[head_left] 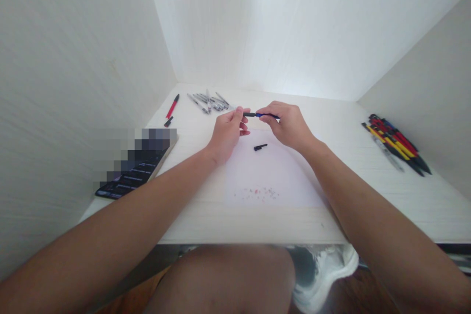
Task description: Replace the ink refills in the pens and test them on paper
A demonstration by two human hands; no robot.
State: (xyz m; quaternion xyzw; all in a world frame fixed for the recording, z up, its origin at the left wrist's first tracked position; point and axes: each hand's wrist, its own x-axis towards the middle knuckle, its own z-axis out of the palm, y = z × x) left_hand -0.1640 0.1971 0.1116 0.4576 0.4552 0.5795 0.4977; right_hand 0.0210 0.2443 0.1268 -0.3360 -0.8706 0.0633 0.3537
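Now pinching blue pen (259, 115) between left hand (228, 132) and right hand (290, 125) fingertips, over white sheet (272, 176) far edge; black cap (260, 147), maybe, on sheet.

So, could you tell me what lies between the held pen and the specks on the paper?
Between pen and specks, only a black pen piece lies on the paper; head view.

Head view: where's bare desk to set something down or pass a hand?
Bare: desk between right hand and coloured pens; strip between sheet and dark case. Crowded: grey pens and red pen behind left hand; black cap and bits on sheet. Both hands grip the pen.
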